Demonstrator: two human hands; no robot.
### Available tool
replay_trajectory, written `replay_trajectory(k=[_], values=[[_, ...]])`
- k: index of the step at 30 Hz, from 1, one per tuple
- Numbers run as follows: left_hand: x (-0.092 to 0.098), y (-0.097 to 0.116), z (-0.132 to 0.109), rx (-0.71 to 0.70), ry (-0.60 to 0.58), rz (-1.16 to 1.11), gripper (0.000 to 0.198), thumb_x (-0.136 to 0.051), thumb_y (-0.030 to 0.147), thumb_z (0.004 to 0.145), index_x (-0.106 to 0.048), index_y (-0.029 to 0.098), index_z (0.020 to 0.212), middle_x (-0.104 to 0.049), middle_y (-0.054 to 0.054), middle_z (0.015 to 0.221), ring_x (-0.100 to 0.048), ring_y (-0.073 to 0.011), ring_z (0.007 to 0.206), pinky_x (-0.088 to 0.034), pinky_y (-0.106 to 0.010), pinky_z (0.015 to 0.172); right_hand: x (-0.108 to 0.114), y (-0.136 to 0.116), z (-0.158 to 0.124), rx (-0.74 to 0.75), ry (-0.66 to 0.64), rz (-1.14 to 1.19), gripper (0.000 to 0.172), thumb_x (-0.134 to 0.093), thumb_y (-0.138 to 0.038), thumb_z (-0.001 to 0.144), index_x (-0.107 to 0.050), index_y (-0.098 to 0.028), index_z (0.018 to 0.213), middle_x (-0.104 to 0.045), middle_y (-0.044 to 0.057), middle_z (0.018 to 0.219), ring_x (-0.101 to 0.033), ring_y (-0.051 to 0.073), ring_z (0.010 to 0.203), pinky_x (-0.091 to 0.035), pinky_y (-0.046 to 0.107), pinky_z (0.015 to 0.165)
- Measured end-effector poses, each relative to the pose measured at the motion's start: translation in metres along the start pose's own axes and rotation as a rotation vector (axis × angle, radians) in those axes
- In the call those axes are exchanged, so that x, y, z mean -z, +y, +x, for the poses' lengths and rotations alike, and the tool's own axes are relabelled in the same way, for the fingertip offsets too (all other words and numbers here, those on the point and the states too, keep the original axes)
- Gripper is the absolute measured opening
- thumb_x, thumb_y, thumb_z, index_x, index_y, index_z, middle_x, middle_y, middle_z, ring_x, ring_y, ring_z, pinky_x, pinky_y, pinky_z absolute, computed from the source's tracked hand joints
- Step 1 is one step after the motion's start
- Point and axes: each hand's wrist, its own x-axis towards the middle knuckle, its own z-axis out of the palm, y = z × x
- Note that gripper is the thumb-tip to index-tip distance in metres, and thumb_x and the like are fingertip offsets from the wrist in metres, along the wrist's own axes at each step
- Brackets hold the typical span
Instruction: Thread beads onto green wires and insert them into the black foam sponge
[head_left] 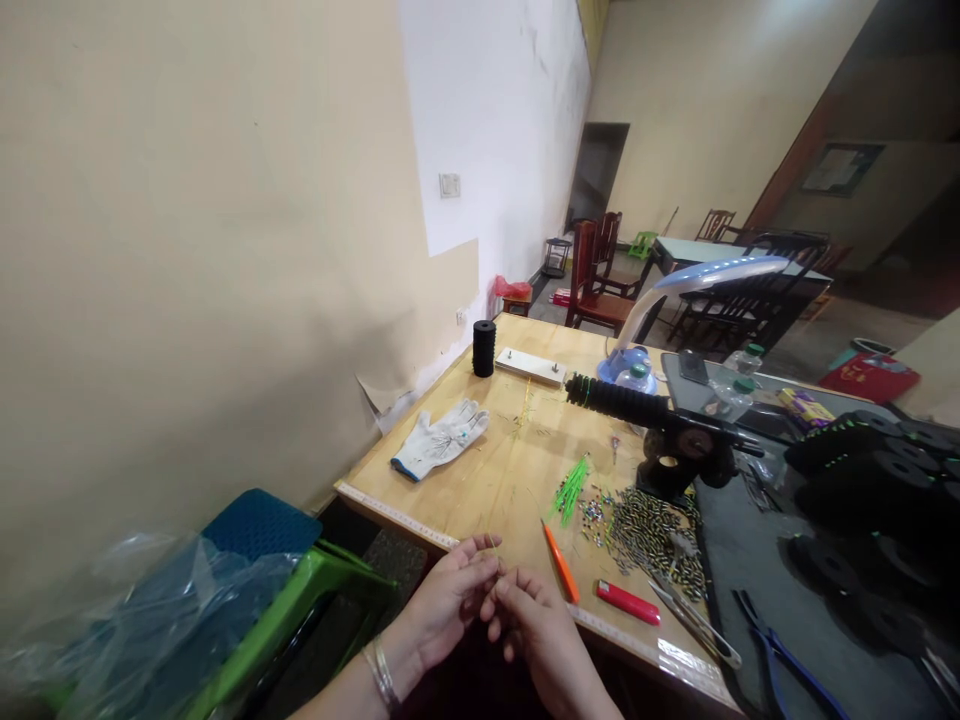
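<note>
Strand [493, 544], fine and yellowish, shows at the fingertips by the near edge of the table [465, 500]; the left hand [466, 585] and right hand [531, 605] both seem to pinch it, though the spot between them is too small to make out. Handling it well likely calls for a light, steady pinch, with the 2 hands close together. Rightward along that edge lie the orange tool [561, 562] and lighter [628, 603]; farther in, green strips [571, 490] and beads [649, 530].
</note>
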Motion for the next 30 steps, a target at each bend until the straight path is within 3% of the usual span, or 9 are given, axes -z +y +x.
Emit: replay_trajectory(k=[11, 18, 30], values=[[-0.004, -0.002, 0.002, -0.051, 0.022, -0.013, 0.058, -0.087, 0.036, 0.060, -0.050, 0.018, 0.102, -0.060, 0.009, 0.063, -0.046, -0.0063, 0.040, -0.036, -0.020, 0.039, 0.003, 0.009, 0.008, -0.038, 0.025, 0.103, 0.034, -0.077, -0.043, 0.062, -0.060, -0.014, 0.067, -0.070, 0.004, 0.065, -0.055, 0.007, 0.047, -0.029, 0.015, 0.039], [-0.010, 0.001, -0.001, -0.058, 0.083, 0.049, 0.064, -0.087, 0.041, 0.057, -0.049, 0.017, 0.103, -0.061, 0.007, 0.065, -0.045, -0.0060, 0.042, -0.038, -0.020, 0.040, 0.002, 0.008, 0.011, -0.045, 0.042, 0.143, 0.033, -0.078, -0.041, 0.060, -0.059, -0.014, 0.066, -0.069, 0.003, 0.063, -0.055, 0.007, 0.045, -0.028, 0.014, 0.037], [-0.010, 0.000, -0.001, -0.097, 0.075, 0.050, 0.060, -0.086, 0.038, 0.062, -0.049, 0.017, 0.105, -0.060, 0.008, 0.065, -0.046, -0.0059, 0.041, -0.038, -0.020, 0.040, 0.005, 0.010, 0.012, -0.060, 0.053, 0.151, 0.032, -0.078, -0.039, 0.059, -0.059, -0.015, 0.065, -0.069, 0.003, 0.062, -0.055, 0.007, 0.044, -0.029, 0.013, 0.036]])
